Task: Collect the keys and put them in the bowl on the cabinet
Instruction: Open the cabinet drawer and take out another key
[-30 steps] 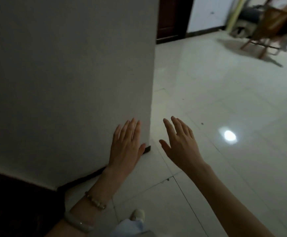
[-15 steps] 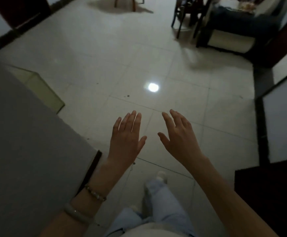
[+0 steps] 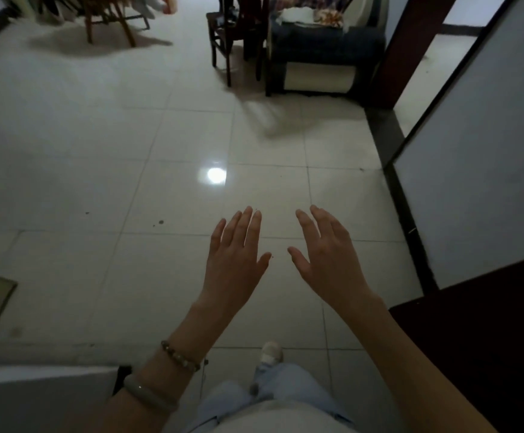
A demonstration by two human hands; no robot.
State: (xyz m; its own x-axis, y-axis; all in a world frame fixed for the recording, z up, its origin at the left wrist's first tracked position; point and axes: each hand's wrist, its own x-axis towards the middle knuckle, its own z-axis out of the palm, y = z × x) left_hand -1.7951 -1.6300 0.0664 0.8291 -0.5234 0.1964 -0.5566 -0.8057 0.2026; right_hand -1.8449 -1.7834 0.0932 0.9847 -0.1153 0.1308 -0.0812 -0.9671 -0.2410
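No keys, bowl or cabinet show in the head view. My left hand (image 3: pixel 235 260) is held out in front of me over the tiled floor, fingers spread, holding nothing. My right hand (image 3: pixel 329 257) is beside it at the same height, also spread and holding nothing. The left wrist wears a bead bracelet and a pale bangle.
Pale floor tiles (image 3: pixel 129 151) stretch ahead with a light reflection. A wooden chair (image 3: pixel 110 17) stands at the far left, a dark chair (image 3: pixel 229 35) and an armchair (image 3: pixel 320 51) at the far middle. A white wall (image 3: pixel 479 170) with dark skirting runs on the right, a wall corner (image 3: pixel 35 398) at lower left.
The view has swung away from the white wall on the left toward the open room. Both hands stay spread and empty in front of me.
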